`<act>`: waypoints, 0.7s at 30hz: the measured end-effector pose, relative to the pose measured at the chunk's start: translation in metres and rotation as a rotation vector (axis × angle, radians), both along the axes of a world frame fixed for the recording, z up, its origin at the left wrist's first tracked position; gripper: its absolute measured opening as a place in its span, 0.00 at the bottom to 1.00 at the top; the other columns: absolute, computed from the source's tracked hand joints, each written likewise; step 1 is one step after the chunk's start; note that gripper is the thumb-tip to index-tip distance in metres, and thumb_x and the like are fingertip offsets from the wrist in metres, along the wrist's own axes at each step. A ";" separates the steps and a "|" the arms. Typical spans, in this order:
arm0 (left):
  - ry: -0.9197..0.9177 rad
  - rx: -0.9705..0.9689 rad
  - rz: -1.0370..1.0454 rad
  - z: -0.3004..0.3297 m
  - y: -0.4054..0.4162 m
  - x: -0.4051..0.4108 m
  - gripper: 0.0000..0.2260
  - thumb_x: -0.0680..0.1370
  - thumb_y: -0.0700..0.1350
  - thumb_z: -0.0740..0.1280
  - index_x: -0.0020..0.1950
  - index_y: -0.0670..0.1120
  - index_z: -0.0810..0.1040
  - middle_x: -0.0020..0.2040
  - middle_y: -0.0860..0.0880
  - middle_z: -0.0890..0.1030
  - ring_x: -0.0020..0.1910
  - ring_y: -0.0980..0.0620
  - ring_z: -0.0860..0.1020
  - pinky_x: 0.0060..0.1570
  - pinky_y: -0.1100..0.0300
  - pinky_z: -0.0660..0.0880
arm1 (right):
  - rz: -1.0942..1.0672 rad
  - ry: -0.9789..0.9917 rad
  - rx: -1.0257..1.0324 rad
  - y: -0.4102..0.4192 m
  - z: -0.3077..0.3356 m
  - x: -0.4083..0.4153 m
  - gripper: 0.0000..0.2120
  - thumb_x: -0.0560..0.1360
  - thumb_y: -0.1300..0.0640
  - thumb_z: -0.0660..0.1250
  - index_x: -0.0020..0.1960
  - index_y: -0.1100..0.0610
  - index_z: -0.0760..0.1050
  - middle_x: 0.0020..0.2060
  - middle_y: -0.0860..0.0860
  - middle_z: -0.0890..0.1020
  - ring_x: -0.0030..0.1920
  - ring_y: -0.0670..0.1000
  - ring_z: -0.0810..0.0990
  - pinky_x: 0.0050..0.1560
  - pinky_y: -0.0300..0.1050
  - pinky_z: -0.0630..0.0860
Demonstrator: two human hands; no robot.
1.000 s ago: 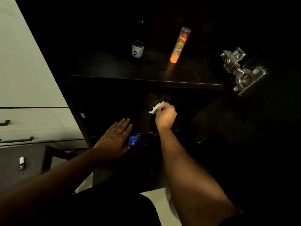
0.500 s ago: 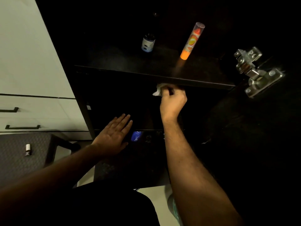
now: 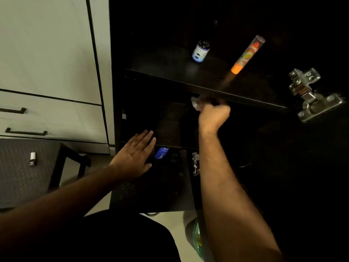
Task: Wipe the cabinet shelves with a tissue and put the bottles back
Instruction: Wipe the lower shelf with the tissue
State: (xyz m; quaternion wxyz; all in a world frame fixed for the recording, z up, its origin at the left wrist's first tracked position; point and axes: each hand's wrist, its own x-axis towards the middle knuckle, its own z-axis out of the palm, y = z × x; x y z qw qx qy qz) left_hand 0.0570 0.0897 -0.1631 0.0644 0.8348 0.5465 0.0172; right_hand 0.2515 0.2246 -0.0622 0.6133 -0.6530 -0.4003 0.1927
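Observation:
My right hand (image 3: 214, 118) grips a crumpled white tissue (image 3: 196, 104) and holds it against the underside of the front edge of the dark upper shelf (image 3: 245, 99). On that shelf stand a small dark bottle with a white and blue label (image 3: 200, 52) and a tall orange tube with a clear cap (image 3: 247, 54). My left hand (image 3: 136, 156) lies flat with straight fingers on the front of the lower shelf (image 3: 170, 129). Just right of its fingers, below the lower shelf edge, a blue bottle (image 3: 161, 153) shows partly.
A metal door hinge (image 3: 311, 95) juts out at the right, and a smaller one (image 3: 195, 163) sits lower. White drawers with black handles (image 3: 26, 132) are at left. A dark stool (image 3: 28, 173) carries a small white-capped bottle (image 3: 32, 158).
My right hand rose with the tissue from the middle of the lower compartment to the upper shelf's front edge. My left hand stayed flat in place.

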 end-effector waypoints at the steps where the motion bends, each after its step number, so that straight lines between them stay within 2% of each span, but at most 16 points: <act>1: -0.015 -0.024 -0.004 0.002 0.000 -0.002 0.39 0.79 0.59 0.59 0.78 0.45 0.39 0.78 0.43 0.37 0.76 0.48 0.34 0.72 0.53 0.32 | -0.022 -0.014 0.074 0.001 0.011 -0.004 0.10 0.70 0.68 0.71 0.39 0.53 0.79 0.36 0.44 0.82 0.37 0.43 0.82 0.44 0.48 0.82; 4: -0.068 -0.067 -0.027 0.007 -0.003 -0.010 0.38 0.79 0.58 0.60 0.79 0.45 0.41 0.79 0.43 0.40 0.77 0.48 0.36 0.73 0.54 0.33 | -0.040 -0.114 0.221 0.000 0.030 -0.016 0.05 0.73 0.67 0.68 0.41 0.58 0.76 0.36 0.48 0.80 0.37 0.46 0.80 0.46 0.49 0.81; 7: -0.070 -0.061 -0.062 0.011 -0.007 -0.016 0.38 0.79 0.58 0.59 0.79 0.45 0.42 0.79 0.43 0.41 0.78 0.48 0.38 0.73 0.55 0.33 | -0.045 -0.227 0.108 -0.007 0.020 -0.019 0.04 0.72 0.65 0.71 0.43 0.57 0.79 0.38 0.47 0.82 0.40 0.43 0.81 0.46 0.37 0.79; 10: -0.078 -0.072 -0.089 0.013 -0.009 -0.022 0.38 0.79 0.59 0.58 0.79 0.45 0.41 0.79 0.44 0.40 0.78 0.48 0.38 0.73 0.55 0.34 | 0.025 -0.335 -0.075 -0.014 -0.002 -0.018 0.04 0.71 0.64 0.72 0.45 0.59 0.83 0.43 0.52 0.84 0.44 0.46 0.83 0.45 0.27 0.75; 11: -0.086 -0.083 -0.090 0.013 -0.009 -0.024 0.37 0.79 0.60 0.57 0.79 0.45 0.41 0.79 0.44 0.40 0.78 0.49 0.38 0.73 0.55 0.34 | 0.057 -0.358 -0.126 -0.014 -0.011 -0.018 0.04 0.71 0.65 0.71 0.43 0.58 0.83 0.43 0.52 0.84 0.43 0.47 0.82 0.45 0.28 0.76; 13: -0.082 -0.108 -0.093 0.015 -0.008 -0.026 0.37 0.79 0.60 0.57 0.79 0.45 0.41 0.79 0.45 0.40 0.77 0.49 0.37 0.73 0.55 0.34 | 0.112 -0.433 -0.182 -0.015 -0.030 -0.018 0.07 0.70 0.66 0.71 0.38 0.56 0.80 0.40 0.51 0.82 0.41 0.47 0.81 0.45 0.39 0.80; 15: -0.061 -0.140 -0.087 0.019 -0.008 -0.025 0.37 0.80 0.60 0.57 0.79 0.45 0.41 0.79 0.45 0.39 0.77 0.50 0.36 0.72 0.56 0.33 | 0.136 -0.499 -0.272 -0.015 -0.047 -0.016 0.08 0.70 0.66 0.70 0.36 0.55 0.79 0.38 0.51 0.82 0.39 0.48 0.82 0.44 0.45 0.81; 18: -0.022 -0.173 -0.055 0.022 -0.009 -0.022 0.38 0.80 0.60 0.57 0.79 0.45 0.39 0.79 0.46 0.37 0.77 0.49 0.35 0.73 0.54 0.34 | 0.116 -0.453 -0.393 -0.015 -0.061 -0.015 0.07 0.70 0.65 0.70 0.36 0.56 0.80 0.36 0.51 0.83 0.39 0.50 0.83 0.44 0.47 0.82; 21: -0.057 -0.178 0.002 0.021 -0.012 -0.017 0.38 0.80 0.60 0.57 0.78 0.46 0.38 0.79 0.47 0.37 0.76 0.52 0.33 0.73 0.55 0.33 | 0.143 -0.312 -0.351 -0.015 -0.051 -0.017 0.11 0.70 0.68 0.70 0.34 0.54 0.78 0.35 0.49 0.83 0.38 0.48 0.83 0.43 0.44 0.82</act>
